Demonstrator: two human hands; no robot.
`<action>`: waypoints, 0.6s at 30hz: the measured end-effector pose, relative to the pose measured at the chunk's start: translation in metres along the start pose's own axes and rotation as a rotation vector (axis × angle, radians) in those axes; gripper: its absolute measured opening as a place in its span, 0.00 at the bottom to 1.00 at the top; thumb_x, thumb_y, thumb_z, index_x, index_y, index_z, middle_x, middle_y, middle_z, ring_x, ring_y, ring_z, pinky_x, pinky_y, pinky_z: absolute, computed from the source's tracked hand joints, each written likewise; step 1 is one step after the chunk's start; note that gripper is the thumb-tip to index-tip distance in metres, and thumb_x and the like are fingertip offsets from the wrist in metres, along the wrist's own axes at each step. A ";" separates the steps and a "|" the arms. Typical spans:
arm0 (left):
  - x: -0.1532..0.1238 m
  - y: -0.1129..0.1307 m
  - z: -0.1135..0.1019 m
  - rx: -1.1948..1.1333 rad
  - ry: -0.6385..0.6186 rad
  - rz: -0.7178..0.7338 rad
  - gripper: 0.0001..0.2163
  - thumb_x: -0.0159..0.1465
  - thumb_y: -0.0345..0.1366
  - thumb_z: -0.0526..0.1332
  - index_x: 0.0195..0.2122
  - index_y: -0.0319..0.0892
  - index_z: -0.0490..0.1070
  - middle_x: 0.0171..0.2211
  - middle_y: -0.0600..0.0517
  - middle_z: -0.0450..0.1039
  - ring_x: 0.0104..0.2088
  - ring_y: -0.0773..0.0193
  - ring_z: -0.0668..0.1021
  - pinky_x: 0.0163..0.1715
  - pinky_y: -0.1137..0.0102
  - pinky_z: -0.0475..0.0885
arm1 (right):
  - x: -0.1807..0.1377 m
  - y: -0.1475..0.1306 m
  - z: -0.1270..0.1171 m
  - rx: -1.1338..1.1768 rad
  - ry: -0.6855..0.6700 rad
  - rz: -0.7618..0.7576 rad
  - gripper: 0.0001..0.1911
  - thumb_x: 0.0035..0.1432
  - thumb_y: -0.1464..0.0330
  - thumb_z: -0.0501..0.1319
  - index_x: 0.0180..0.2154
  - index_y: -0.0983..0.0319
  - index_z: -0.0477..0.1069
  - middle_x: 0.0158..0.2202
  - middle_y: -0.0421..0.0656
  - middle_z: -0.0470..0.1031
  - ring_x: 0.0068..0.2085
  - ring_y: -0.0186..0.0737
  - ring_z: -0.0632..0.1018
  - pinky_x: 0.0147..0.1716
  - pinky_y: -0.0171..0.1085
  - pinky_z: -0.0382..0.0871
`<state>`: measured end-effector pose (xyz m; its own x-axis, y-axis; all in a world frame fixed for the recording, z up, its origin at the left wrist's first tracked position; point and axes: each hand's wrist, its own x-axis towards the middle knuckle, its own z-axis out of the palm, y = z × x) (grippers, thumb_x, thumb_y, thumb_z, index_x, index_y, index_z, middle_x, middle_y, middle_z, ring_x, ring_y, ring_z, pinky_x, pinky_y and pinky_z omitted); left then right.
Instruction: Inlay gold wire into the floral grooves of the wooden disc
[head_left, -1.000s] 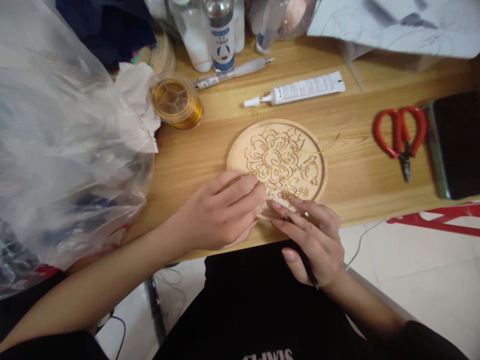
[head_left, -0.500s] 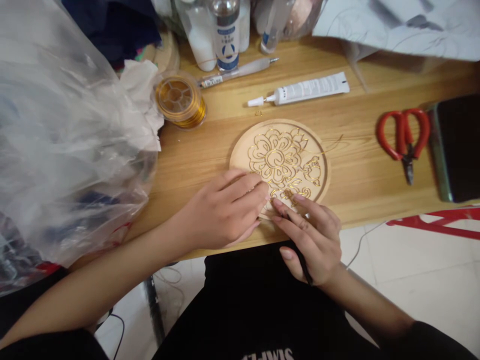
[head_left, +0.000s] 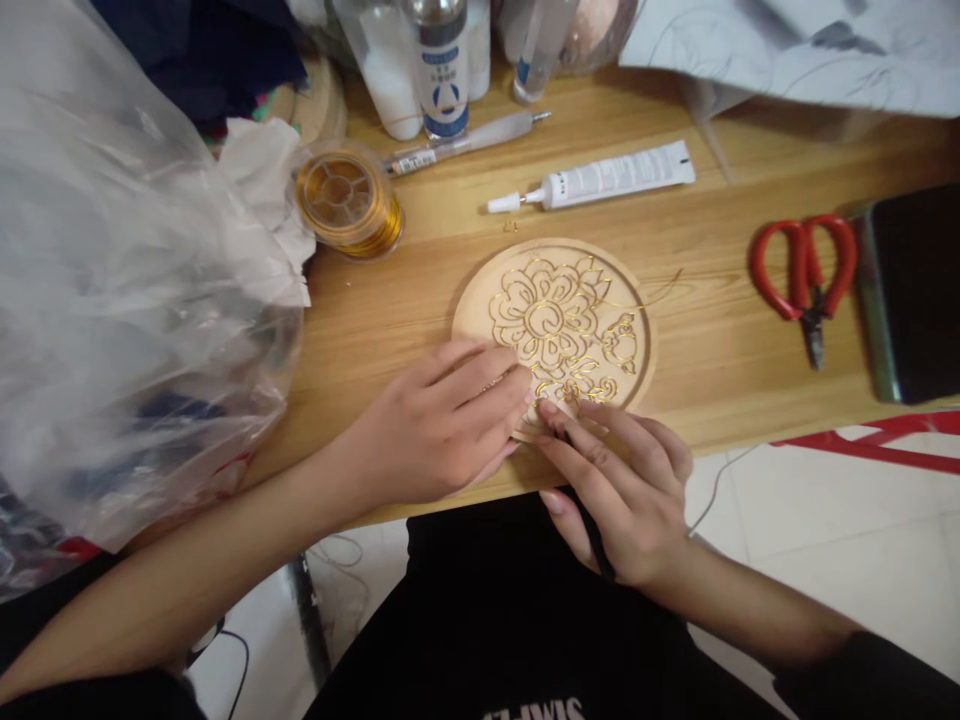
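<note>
A round wooden board (head_left: 480, 300) with a raised rim lies near the table's front edge, with a flower pattern of gold wire (head_left: 547, 315) on it. Over its lower left part rests my left hand (head_left: 442, 420), fingers curled and pressed together; what they pinch, if anything, is hidden. My right hand (head_left: 630, 480) is at the board's near edge, closed around a slim black tool (head_left: 596, 540) that runs under the fingers. Its fingertips touch the lower part of the pattern, close to the left fingertips. A loose wire end (head_left: 664, 290) sticks out over the right rim.
A spool of gold wire (head_left: 349, 200) stands at the left, beside a large plastic bag (head_left: 150, 280). Behind the board lie a white glue tube (head_left: 622, 175), a pen (head_left: 472, 142) and bottles (head_left: 442, 80). Red-handled pliers (head_left: 806, 270) and a dark phone-like device (head_left: 915, 300) are at the right.
The view has shifted slightly. The right thumb and the lower end of the black tool have moved a little left; the left hand keeps its place on the board.
</note>
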<state>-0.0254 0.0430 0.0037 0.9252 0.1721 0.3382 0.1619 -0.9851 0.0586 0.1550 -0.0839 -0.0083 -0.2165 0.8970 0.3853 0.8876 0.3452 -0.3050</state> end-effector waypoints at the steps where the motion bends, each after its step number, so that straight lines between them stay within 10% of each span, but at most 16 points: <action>1: 0.000 0.000 0.000 0.009 0.005 0.000 0.09 0.66 0.36 0.59 0.40 0.34 0.73 0.44 0.47 0.76 0.48 0.53 0.75 0.50 0.60 0.71 | 0.000 0.001 0.000 0.022 0.004 0.006 0.13 0.60 0.67 0.57 0.45 0.65 0.74 0.47 0.47 0.80 0.51 0.49 0.75 0.50 0.47 0.67; 18: -0.001 0.001 0.003 0.048 0.054 0.007 0.11 0.67 0.35 0.59 0.43 0.31 0.72 0.44 0.46 0.76 0.47 0.55 0.75 0.50 0.61 0.69 | 0.004 0.012 0.003 0.128 0.090 0.004 0.11 0.57 0.72 0.60 0.42 0.63 0.74 0.44 0.45 0.81 0.54 0.50 0.74 0.49 0.49 0.68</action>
<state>-0.0251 0.0416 0.0009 0.9067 0.1632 0.3888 0.1724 -0.9850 0.0114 0.1632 -0.0755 -0.0133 -0.1709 0.8722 0.4584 0.8281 0.3793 -0.4129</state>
